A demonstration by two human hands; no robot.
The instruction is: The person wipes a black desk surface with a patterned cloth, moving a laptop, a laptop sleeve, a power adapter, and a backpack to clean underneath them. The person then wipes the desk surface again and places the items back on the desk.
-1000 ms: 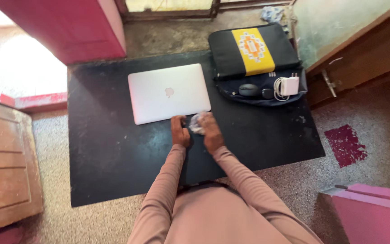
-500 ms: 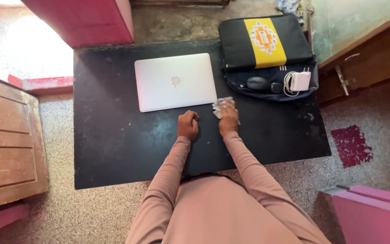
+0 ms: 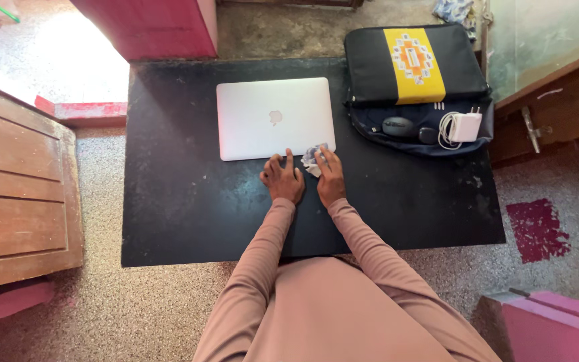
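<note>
A closed silver laptop (image 3: 275, 118) lies flat on a black table (image 3: 189, 208). My left hand (image 3: 282, 177) rests just in front of the laptop's near edge, fingers spread and touching it. My right hand (image 3: 330, 177) presses a crumpled white cloth (image 3: 312, 159) against the table at the laptop's near right corner.
A black and yellow laptop sleeve (image 3: 413, 64) lies at the table's far right, with a dark mouse (image 3: 398, 125) and a white charger with cable (image 3: 462, 127) on a dark pouch. A wooden cabinet (image 3: 15, 194) stands left, a pink block (image 3: 551, 325) at lower right.
My left hand has opened from a fist and reached up to the laptop's edge. My right hand with the cloth has shifted left, toward the laptop's corner.
</note>
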